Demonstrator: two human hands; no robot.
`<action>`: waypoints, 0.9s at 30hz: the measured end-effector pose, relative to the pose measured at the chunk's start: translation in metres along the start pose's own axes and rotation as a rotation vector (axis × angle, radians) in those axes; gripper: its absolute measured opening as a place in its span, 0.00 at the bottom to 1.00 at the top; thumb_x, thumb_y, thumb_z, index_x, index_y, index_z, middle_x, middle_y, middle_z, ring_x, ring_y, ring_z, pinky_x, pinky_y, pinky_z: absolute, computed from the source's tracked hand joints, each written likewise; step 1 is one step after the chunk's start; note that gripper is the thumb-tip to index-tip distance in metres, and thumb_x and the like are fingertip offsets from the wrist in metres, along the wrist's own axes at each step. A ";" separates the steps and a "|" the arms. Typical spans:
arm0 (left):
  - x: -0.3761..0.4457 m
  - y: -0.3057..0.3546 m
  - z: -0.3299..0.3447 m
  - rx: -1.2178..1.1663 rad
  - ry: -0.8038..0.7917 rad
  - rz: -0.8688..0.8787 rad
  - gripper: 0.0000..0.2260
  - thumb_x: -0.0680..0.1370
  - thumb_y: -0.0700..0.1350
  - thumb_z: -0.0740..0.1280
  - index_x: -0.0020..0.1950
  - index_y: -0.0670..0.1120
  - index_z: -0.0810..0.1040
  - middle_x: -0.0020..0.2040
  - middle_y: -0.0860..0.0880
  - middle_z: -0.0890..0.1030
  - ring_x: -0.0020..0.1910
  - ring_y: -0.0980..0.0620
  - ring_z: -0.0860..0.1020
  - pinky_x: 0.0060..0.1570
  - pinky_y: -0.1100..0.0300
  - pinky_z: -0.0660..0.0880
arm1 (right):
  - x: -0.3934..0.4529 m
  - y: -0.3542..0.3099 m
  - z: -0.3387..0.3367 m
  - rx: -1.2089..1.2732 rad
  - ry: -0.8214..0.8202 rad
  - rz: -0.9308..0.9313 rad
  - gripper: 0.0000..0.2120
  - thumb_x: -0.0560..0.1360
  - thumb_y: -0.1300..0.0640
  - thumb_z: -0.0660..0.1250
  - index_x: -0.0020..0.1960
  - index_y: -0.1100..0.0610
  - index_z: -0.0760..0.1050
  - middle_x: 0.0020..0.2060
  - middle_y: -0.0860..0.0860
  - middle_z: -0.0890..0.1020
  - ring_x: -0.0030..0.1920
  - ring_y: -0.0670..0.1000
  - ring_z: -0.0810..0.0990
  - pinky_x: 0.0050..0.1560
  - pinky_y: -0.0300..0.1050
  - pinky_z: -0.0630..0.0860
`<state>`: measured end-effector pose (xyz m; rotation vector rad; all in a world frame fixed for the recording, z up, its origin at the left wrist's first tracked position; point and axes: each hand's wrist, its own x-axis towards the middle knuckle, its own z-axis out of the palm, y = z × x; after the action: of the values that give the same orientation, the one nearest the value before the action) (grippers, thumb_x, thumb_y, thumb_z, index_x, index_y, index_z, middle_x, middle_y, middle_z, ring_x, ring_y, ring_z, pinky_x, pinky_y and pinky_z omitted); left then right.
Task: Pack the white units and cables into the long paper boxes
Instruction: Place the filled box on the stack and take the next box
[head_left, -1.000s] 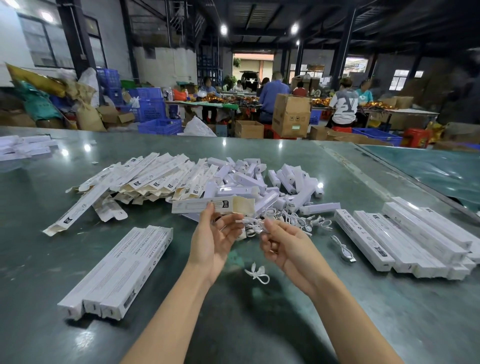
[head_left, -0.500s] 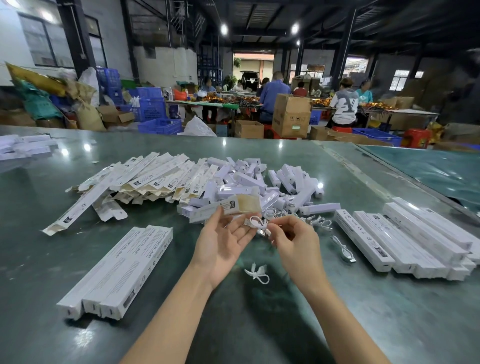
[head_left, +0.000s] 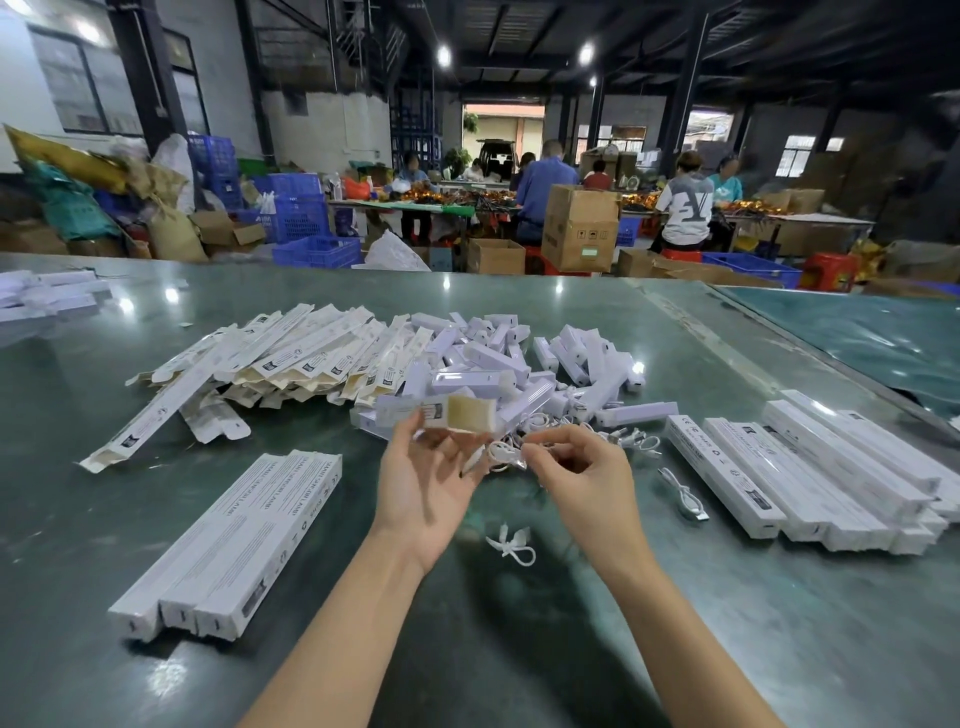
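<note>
My left hand (head_left: 423, 480) holds a long paper box (head_left: 434, 414) by its open end, the flap turned toward me, above the green table (head_left: 519, 649). My right hand (head_left: 579, 467) pinches a coiled white cable (head_left: 501, 452) right next to the box's open end. Behind my hands lies a heap of white units (head_left: 519, 358) and, left of it, a pile of flat unfilled boxes (head_left: 291, 358). More loose cables (head_left: 631, 439) lie beside the heap.
Three closed boxes (head_left: 228, 540) lie side by side at my left, and a stack of closed boxes (head_left: 810, 473) at my right. One cable (head_left: 685, 493) and a tied white cable (head_left: 511, 540) lie near my hands. People work at tables far behind.
My right hand picked a coiled cable from the pile and brought it up to the box's open end. My left hand tilted the box and lifted it slightly.
</note>
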<state>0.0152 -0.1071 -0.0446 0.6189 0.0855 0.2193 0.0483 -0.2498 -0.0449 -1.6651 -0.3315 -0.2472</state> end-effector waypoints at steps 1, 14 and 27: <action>0.000 0.003 -0.003 -0.032 -0.007 0.002 0.14 0.76 0.52 0.64 0.44 0.41 0.80 0.44 0.41 0.82 0.45 0.43 0.82 0.53 0.51 0.73 | 0.000 -0.002 0.001 0.063 0.006 0.035 0.06 0.72 0.63 0.72 0.40 0.53 0.83 0.29 0.48 0.81 0.31 0.44 0.75 0.36 0.37 0.73; 0.007 0.013 -0.007 -0.072 0.101 0.008 0.13 0.80 0.50 0.63 0.43 0.42 0.78 0.43 0.42 0.82 0.39 0.46 0.82 0.40 0.55 0.79 | -0.011 -0.026 0.002 0.371 0.084 -0.236 0.04 0.74 0.63 0.71 0.42 0.55 0.80 0.33 0.51 0.83 0.34 0.48 0.80 0.37 0.37 0.76; 0.007 0.007 -0.006 0.094 0.129 0.041 0.12 0.82 0.48 0.60 0.48 0.40 0.74 0.37 0.43 0.81 0.34 0.50 0.81 0.34 0.61 0.79 | -0.012 -0.017 0.005 -0.182 0.046 -0.657 0.03 0.70 0.65 0.74 0.42 0.61 0.81 0.34 0.47 0.80 0.34 0.42 0.76 0.39 0.29 0.71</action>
<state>0.0199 -0.0971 -0.0454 0.7003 0.2084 0.2966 0.0308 -0.2439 -0.0340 -1.6807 -0.8393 -0.8228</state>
